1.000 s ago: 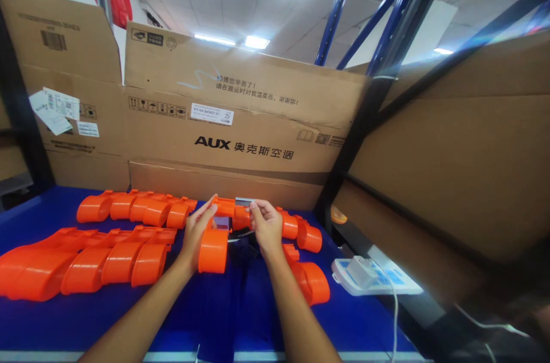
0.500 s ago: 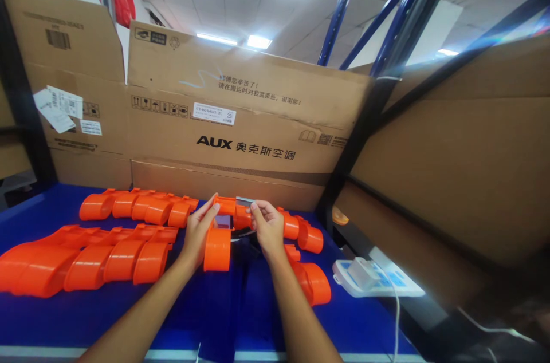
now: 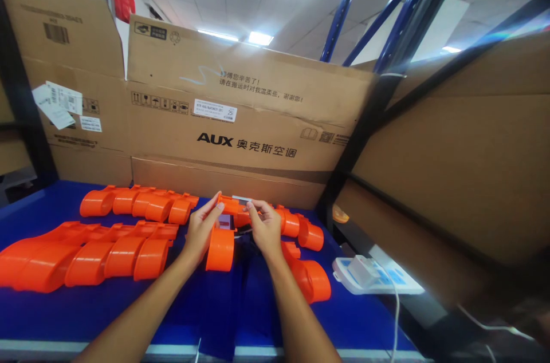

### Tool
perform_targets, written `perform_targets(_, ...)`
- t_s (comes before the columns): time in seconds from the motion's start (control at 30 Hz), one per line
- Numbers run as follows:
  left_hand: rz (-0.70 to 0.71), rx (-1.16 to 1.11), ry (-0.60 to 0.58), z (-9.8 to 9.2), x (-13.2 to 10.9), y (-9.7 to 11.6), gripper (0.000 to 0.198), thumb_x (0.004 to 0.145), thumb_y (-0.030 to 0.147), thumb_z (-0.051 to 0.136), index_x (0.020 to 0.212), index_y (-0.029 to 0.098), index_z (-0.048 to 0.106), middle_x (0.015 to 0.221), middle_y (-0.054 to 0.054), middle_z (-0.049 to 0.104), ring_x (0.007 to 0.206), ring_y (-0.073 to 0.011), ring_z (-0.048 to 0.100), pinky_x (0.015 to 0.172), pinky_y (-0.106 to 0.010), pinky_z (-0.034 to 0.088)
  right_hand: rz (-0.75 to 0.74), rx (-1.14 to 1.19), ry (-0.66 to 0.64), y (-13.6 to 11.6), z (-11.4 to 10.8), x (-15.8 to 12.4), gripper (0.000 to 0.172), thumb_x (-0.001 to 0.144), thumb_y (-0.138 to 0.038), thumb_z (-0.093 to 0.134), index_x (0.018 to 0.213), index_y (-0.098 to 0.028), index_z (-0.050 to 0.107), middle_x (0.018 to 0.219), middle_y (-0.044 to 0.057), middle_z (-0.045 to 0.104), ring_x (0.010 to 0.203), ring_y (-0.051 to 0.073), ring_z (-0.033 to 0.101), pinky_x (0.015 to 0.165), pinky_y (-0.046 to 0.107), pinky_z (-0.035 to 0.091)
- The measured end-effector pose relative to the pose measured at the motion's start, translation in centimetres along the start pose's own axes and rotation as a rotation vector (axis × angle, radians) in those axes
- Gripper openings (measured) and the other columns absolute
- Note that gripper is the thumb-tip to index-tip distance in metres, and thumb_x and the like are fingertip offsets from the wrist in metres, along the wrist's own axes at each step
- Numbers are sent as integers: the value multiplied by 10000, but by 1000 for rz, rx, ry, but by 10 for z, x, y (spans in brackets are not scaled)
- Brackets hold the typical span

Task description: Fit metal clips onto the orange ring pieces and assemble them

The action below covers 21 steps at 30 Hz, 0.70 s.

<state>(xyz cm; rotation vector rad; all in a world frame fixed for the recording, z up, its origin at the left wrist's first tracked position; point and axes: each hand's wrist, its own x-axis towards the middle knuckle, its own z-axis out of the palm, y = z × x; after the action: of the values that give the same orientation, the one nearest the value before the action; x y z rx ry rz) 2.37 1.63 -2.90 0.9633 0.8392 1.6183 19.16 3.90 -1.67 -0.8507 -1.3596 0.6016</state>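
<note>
My left hand (image 3: 203, 230) grips an orange plastic part (image 3: 220, 249) at its upper left, with the thumb in front. The part has a wide curved band below and a narrow bar on top. My right hand (image 3: 266, 228) is closed, thumb against fingers, at the bar's right end. A thin grey flat strip (image 3: 241, 198) shows by its fingertips, seemingly pinched there and touching the bar. The strip's far end is hidden. Behind the hands, a small purple-grey object (image 3: 224, 221) is mostly covered.
Similar orange parts stand in two rows at left (image 3: 120, 257), with more at right (image 3: 315, 280), on a blue surface (image 3: 172, 317). A white power strip (image 3: 373, 276) with plug and cable lies right. A cardboard panel (image 3: 172, 139) stands behind, beside a dark post (image 3: 344, 180).
The grey strip has moved slightly left along the bar, and my right hand has come a little nearer my left. The orange part has shifted slightly right.
</note>
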Motion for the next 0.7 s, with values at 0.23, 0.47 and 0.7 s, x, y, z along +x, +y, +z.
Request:
perform_targets(0.23, 32, -41, -15, 5, -5, 5, 714, 707, 462, 863, 1318, 129, 707, 535, 45, 526, 508, -113, 470, 491, -227, 350, -205, -298, -67, -5, -6, -4, 230, 943, -365, 625, 1035, -255, 805, 948, 87, 794, 827, 255, 705, 821, 407, 552)
perform_targets(0.47, 51, -22, -44, 9, -6, 7, 546, 709, 357, 869, 1215, 178, 764, 770, -47, 742, 800, -238, 681, 654, -299, 535, -351, -447, -236, -7, -12, -6, 361, 934, -223, 545, 1219, -266, 763, 1060, 92, 793, 932, 275, 704, 944, 461, 534)
perform_targets(0.7, 34, -50, -53, 9, -10, 14, 569, 691, 339, 882, 1211, 140, 763, 621, -11, 660, 682, -194, 646, 588, -253, 482, -338, -456, -297, -10, -26, 5, 392, 911, -189, 510, 1176, -300, 777, 1135, 57, 785, 1001, 268, 689, 937, 459, 532)
